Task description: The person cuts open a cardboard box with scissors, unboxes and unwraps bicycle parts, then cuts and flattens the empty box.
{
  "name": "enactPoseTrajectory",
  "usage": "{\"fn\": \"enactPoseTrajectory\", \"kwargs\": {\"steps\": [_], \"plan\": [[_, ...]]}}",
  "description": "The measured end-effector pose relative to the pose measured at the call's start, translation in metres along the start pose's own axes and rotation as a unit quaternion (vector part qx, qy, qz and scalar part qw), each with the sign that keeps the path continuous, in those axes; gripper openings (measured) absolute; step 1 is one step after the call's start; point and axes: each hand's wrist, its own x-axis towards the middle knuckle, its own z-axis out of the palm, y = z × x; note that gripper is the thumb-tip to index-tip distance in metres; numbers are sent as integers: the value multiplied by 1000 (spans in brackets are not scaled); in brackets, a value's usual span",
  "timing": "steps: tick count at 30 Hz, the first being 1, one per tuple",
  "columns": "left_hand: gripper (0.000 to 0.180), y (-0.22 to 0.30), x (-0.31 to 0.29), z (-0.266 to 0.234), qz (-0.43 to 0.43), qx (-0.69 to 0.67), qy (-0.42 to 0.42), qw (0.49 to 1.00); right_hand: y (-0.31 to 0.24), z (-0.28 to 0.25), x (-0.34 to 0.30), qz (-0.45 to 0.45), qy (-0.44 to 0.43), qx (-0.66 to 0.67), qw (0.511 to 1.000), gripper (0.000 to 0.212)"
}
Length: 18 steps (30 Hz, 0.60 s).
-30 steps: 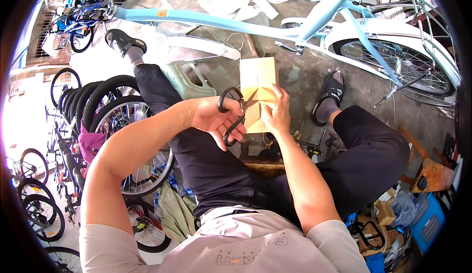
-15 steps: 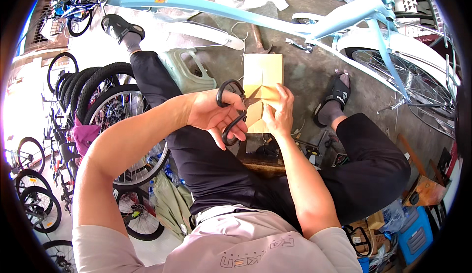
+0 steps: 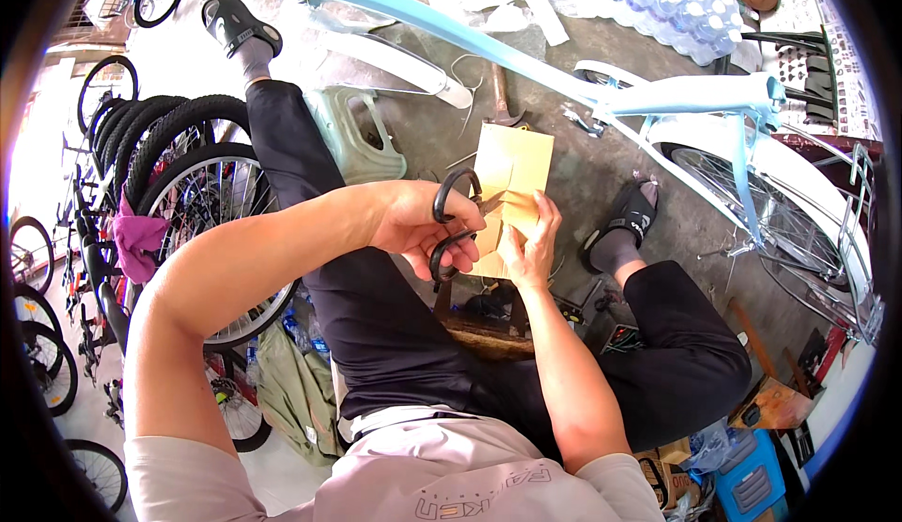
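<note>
Your left hand (image 3: 427,228) holds the scissors (image 3: 489,205); its fingers curl about the lower loop, with the handles apart. The blades point across the box (image 3: 513,158), which is between your legs. Your right hand (image 3: 532,249) grips the box at its right edge, fingers closed on it. A hammer (image 3: 500,90) lies just beyond.

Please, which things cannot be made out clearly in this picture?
All in the head view:
Part of the cardboard: hidden by the right hand.
Tips of the scissors: too small to tell if they pierce the cardboard.
Part of the wheel at right: covered by the white mudguard.
</note>
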Motion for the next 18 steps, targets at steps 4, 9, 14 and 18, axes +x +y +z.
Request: {"fn": "enactPoseTrajectory", "kwargs": {"steps": [4,9,14,18], "plan": [[43,-5,-5,8,-7,11,-5,1000,-3,-1,0,10,-3,-1,1000,74],[46,-8,-6,2,6,-10,-25,1000,0,0,1,1,1,-11,1000,72],[49,-7,-7,0,0,4,-24,1000,0,2,1,-2,5,3,1000,72],[51,-9,-5,3,-12,-1,-26,1000,0,1,1,-10,8,-1,1000,72]]}}
